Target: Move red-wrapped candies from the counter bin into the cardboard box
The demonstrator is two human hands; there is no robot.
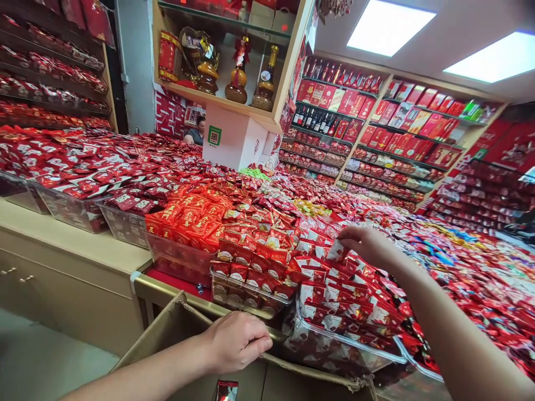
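Note:
My right hand (370, 245) reaches over a clear bin (351, 348) of red-and-white candy packets (334, 292). Its fingers pinch one red-and-white candy packet (335, 250) at the top of the pile. My left hand (240, 341) is closed, its fingers curled under, above an open cardboard box (163, 328). Whatever it may hold is hidden. Inside the box, below that hand, lies a small red-and-silver packet (227, 391). Left of the right hand's bin stands another clear bin (251, 298) with red packets in rows.
More clear bins, one with orange-red packets (188, 220), line the counter edge (75, 223). A white pillar (228, 139) and a wooden display cabinet (234, 103) with bottles rise behind. A person (195, 133) is at the back. Stocked shelves (376, 133) line the far wall.

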